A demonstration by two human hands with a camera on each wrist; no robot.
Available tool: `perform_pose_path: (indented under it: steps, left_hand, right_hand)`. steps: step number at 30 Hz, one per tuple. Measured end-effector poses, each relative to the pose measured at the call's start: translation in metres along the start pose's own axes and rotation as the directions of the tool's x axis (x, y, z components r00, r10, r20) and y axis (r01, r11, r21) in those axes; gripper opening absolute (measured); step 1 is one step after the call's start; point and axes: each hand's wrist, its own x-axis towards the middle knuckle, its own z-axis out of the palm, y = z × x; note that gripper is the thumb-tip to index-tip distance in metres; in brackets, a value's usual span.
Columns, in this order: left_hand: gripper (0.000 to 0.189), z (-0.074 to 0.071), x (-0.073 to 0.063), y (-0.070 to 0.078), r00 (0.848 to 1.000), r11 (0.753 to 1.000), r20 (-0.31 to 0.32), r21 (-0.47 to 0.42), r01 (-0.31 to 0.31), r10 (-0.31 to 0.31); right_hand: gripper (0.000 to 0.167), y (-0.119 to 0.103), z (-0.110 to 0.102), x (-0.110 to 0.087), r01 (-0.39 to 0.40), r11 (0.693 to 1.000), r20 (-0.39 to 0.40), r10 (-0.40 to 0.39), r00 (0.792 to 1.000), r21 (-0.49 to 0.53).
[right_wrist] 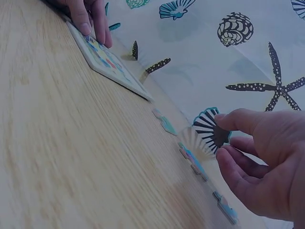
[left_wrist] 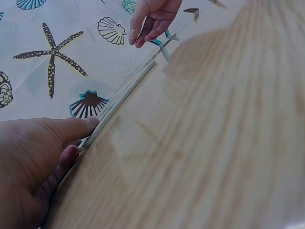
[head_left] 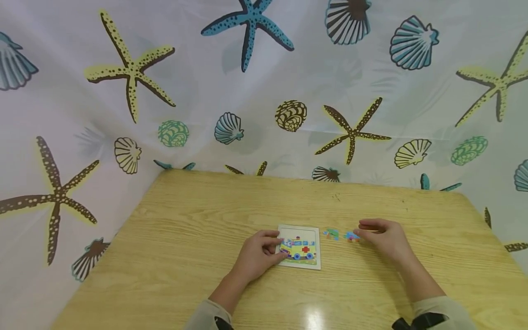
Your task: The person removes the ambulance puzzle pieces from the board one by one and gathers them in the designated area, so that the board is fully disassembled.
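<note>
Pale sleeves (head_left: pixel 443 313) lie nearest — beyond them, the left hand (head_left: pixel 256 257) grips the left edge of a puzzle board (head_left: pixel 307 233) on the table (head_left: pixel 206 215). The right hand (head_left: pixel 387 237), loosely bent with a gap between fingertips, holds nothing — it hovers beside loose puzzle pieces (head_left: pixel 332 234).

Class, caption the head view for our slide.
Left fingers on a square, white-framed ambulance puzzle; right fingers near flat, multicoloured pieces.

Pale beige sleeves (head_left: pixel 448 308), black straps (head_left: pixel 429 319) over them; bare hands (head_left: pixel 255 256).
</note>
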Motion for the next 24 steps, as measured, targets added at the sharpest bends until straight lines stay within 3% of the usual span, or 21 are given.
perform_pose_path:
  steps: [6, 24]
  left_hand:
    - [0.036, -0.001, 0.000, 0.003, 1.000, 1.000, -0.001, 0.006, 0.009, -0.009]
    - [0.048, 0.000, 0.000, -0.002, 1.000, 1.000, 0.010, 0.001, 0.022, -0.022]
  right_hand:
    - [0.057, -0.006, 0.011, 0.003, -0.003, 0.990, 0.078, -0.008, 0.997, 0.142]
    - [0.049, -0.038, 0.058, 0.004, 0.016, 0.987, 0.233, -0.053, 0.971, 0.159]
